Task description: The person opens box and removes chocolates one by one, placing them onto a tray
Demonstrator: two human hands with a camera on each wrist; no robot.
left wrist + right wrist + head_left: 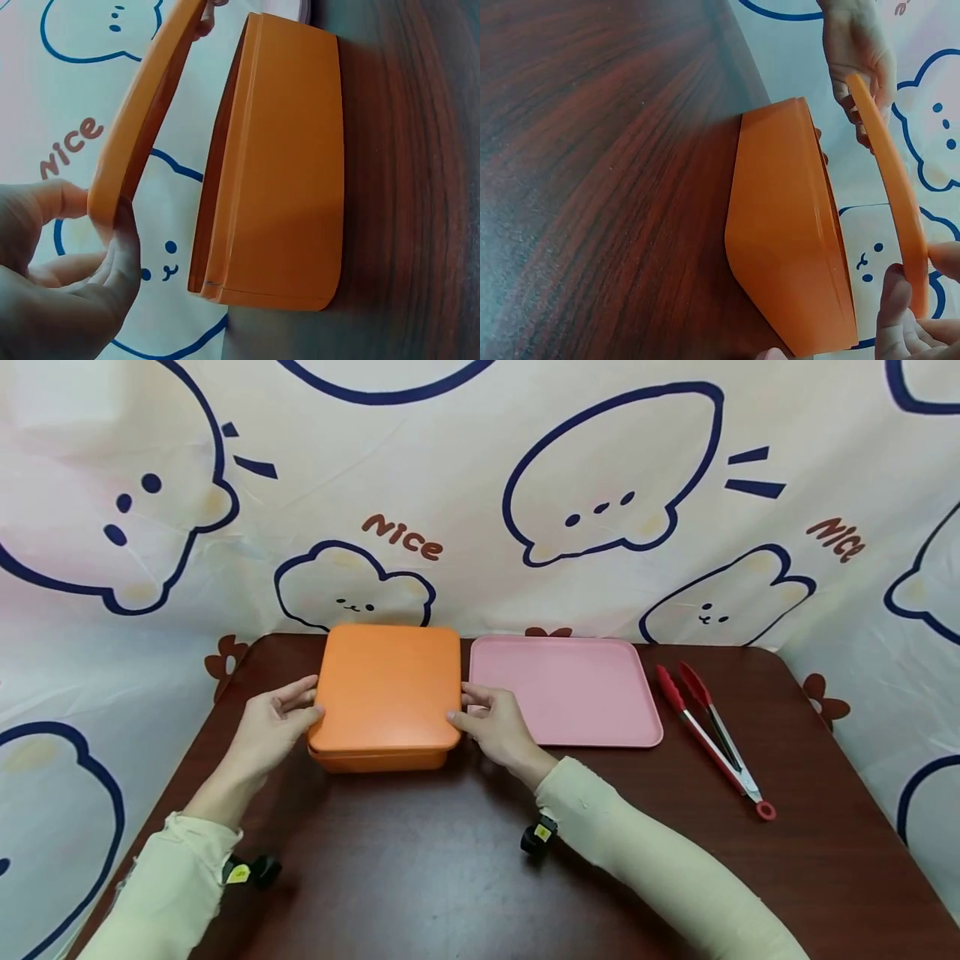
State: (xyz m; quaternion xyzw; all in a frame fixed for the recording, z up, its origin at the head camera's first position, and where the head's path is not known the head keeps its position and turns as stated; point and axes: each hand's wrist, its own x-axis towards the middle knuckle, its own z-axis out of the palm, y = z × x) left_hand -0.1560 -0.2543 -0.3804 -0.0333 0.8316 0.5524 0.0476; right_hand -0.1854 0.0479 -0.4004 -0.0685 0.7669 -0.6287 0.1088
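An orange lid (386, 689) is held level between both hands, over a matching orange box (378, 762) on the table. My left hand (273, 727) pinches the lid's left edge, its thumb on one side and fingers on the other in the left wrist view. At the opposite edge, my right hand (498, 727) has the lid between thumb and fingers. Both wrist views show a gap between the lid (142, 112) and the rim of the box (787, 225). From the head view, the lid hides the inside of the box.
Right of the box lies a pink tray (562, 693). Farther right are red-handled tongs (720, 743), lying slantwise on the dark wooden table (390, 877). Behind the table's back edge hangs a pale cloth (465, 468) printed with cartoon figures.
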